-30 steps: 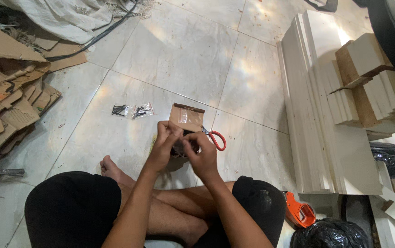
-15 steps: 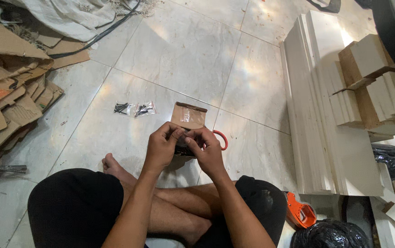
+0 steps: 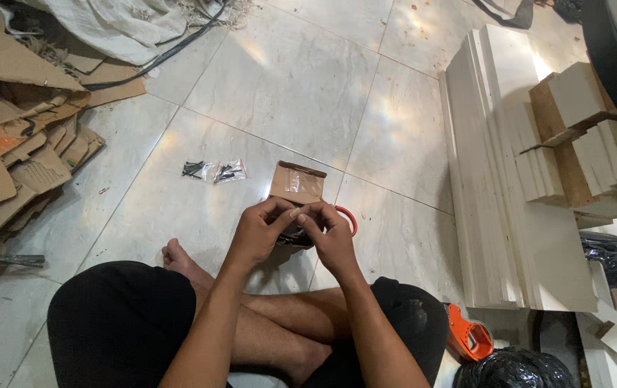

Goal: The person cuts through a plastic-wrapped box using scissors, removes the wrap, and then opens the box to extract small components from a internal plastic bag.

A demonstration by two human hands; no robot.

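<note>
The small cardboard box (image 3: 295, 184) stands open at the centre. Just at its 6 o'clock, the left hand (image 3: 257, 233) and right hand (image 3: 331, 236) pinch a dark small packet (image 3: 295, 234), still unopened. Two sachets (image 3: 213, 171) at the box's 9 o'clock lie untouched.

dim indoor | soft glare on floor tiles (image 3: 265, 54) | sharp

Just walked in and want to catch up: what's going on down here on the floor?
A person sits cross-legged on the tiled floor, left hand and right hand together pinching a small dark packet. An open brown cardboard box lies just beyond, two small clear bags of dark screws to its left, white boards stacked at right.
</note>
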